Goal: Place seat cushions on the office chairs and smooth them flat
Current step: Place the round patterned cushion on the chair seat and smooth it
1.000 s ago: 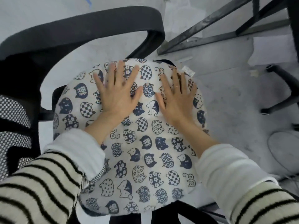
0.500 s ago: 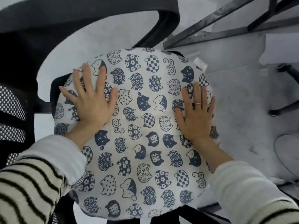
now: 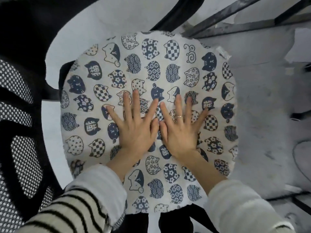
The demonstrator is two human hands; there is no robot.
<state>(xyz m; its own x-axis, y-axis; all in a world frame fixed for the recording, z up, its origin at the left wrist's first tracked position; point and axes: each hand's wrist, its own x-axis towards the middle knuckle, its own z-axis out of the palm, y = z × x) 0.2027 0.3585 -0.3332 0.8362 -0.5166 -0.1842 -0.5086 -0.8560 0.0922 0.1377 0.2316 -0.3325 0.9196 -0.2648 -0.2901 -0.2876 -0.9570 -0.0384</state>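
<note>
One seat cushion [image 3: 148, 115] fills the middle of your view, a rounded pad printed with navy and cream cat faces, lying flat on the seat of the black office chair [image 3: 21, 68]. It is nearly as wide as it is deep, so it has no clear long axis; its small white label [image 3: 223, 52] sticks out at the far right corner, pointing away from you and to the right. The cushion covers the seat almost fully, and only a dark sliver of seat shows at its left edge and below its near edge.

Your left hand [image 3: 136, 130] and right hand [image 3: 180, 132] both lie palm down on the cushion's middle, a little nearer to you than its centre. Fingers are straight and spread, pointing away from you toward the far edge, gripping nothing. The two hands sit side by side with the thumbs touching or nearly so; the index fingers come close at their tips. A ring [image 3: 179, 116] shows on one finger of your right hand. The cushion spreads out on all sides of your hands, with more of it showing beyond your fingertips than behind your wrists.

Your striped sleeve [image 3: 75, 211] covers the left forearm over the near left edge, and a pale sleeve [image 3: 239, 209] covers the right. Left of the cushion stands the chair's mesh backrest [image 3: 18, 132], with a curved armrest [image 3: 178, 9] beyond. Dark metal bars [image 3: 235, 14] cross the grey floor [image 3: 262, 115] at upper right.
</note>
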